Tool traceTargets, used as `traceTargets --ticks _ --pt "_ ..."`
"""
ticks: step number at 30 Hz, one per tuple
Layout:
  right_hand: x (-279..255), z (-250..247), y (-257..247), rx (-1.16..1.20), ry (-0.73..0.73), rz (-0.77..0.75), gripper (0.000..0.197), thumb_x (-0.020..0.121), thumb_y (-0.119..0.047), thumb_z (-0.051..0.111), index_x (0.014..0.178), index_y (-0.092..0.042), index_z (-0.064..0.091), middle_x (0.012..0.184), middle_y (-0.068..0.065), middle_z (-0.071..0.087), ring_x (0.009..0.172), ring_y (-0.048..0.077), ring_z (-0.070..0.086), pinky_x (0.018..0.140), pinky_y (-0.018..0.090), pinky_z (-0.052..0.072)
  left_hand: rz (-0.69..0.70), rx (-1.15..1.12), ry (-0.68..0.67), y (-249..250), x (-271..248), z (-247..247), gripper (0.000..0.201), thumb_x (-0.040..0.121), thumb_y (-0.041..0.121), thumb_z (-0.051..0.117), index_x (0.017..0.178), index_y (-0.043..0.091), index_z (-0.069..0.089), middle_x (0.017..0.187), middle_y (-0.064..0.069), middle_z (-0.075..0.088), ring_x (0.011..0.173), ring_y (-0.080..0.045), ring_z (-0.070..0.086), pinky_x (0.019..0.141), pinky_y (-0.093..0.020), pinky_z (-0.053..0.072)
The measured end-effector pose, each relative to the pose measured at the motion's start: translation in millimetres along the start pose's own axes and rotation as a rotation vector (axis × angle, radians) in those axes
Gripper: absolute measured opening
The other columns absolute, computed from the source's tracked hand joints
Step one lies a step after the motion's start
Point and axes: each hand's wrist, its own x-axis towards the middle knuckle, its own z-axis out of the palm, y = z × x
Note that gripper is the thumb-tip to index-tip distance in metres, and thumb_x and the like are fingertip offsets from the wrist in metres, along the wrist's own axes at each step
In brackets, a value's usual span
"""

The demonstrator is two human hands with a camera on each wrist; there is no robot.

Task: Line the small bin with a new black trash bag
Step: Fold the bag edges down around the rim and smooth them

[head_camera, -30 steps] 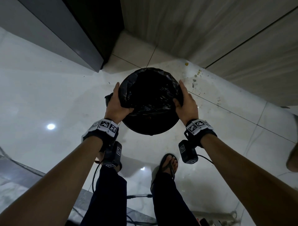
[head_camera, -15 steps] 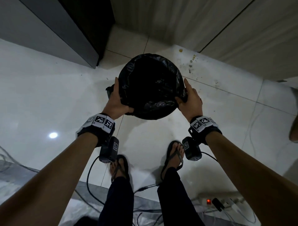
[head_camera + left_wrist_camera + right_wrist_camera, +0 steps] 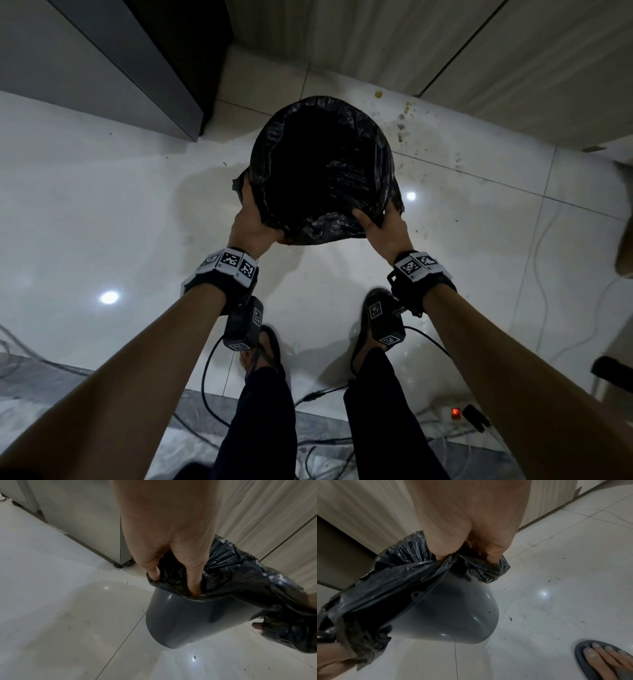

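While both hands point(image 3: 255, 228) point(image 3: 385, 224) grip bag point(image 3: 359, 161) and bin point(image 3: 185, 620) aloft, thin plastic could tear or slip off.

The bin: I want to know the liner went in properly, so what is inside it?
Inside the grey bin only the black trash bag shows, its edge folded over the rim and held by the left hand and right hand. The bottom is too dark to see.
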Motion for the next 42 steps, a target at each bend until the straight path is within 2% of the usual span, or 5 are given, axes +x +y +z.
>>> traceTargets --ticks 7,19,27,33,42 --pt "-16.8 -16.6 -27.4 -0.237 0.429 -0.288 0.063 0.083 -0.056 0.063 0.138 -0.028 0.047 0.125 0.011 0.046 0.118 0.029 0.041 0.098 0.04 0.037 0.107 0.085 0.183 19.5 -19.0 -0.8 0.104 0.07 0.02 0.071 0.152 0.026 0.007 0.157 -0.009 0.017 0.142 -0.035 0.023 0.115 -0.049 0.027" --pt "-34.6 -10.9 -29.0 -0.474 -0.004 -0.416 0.007 0.082 -0.025 0.071 0.088 -0.025 0.076 0.106 0.0 0.061 0.107 0.026 0.049 0.092 0.043 0.039 0.353 0.429 0.0 22.1 -34.2 4.6 0.01 0.077 0.023 0.075 0.086 0.021 0.077 0.161 -0.009 0.02 0.151 -0.033 -0.007 0.122 -0.053 0.003" --pt "-41.9 2.1 -3.3 -0.667 0.119 -0.514 0.005 0.074 -0.017 0.074 0.073 -0.022 0.075 0.102 0.007 0.052 0.105 0.031 0.047 0.087 0.042 0.039 0.351 0.336 0.013 -8.9 -43.1 16.6 0.006 0.082 0.005 0.065 0.079 0.01 0.067 0.162 -0.009 0.016 0.151 -0.032 -0.003 0.119 -0.046 0.024" --pt "-51.7 9.7 2.3 -0.275 0.256 -0.364 0.012 0.078 -0.029 0.064 0.076 -0.019 0.068 0.11 0.004 0.051 0.106 0.021 0.05 0.087 0.036 0.046 0.254 0.151 0.251 5.5 -45.7 28.5 0.037 0.073 0.019 0.066 0.1 0.006 0.044 0.155 -0.008 0.021 0.102 -0.026 0.06 0.077 -0.031 0.051" --pt "-19.6 5.9 -25.3 0.083 0.185 -0.048 0.066 0.092 -0.025 0.059 0.148 -0.023 0.026 0.126 0.008 0.062 0.112 0.029 0.061 0.095 0.04 0.051 -0.155 -0.313 0.196 39.0 -19.4 43.2 0.105 0.085 0.017 0.067 0.153 0.018 -0.014 0.158 -0.012 0.026 0.142 -0.025 0.033 0.119 -0.036 0.027"
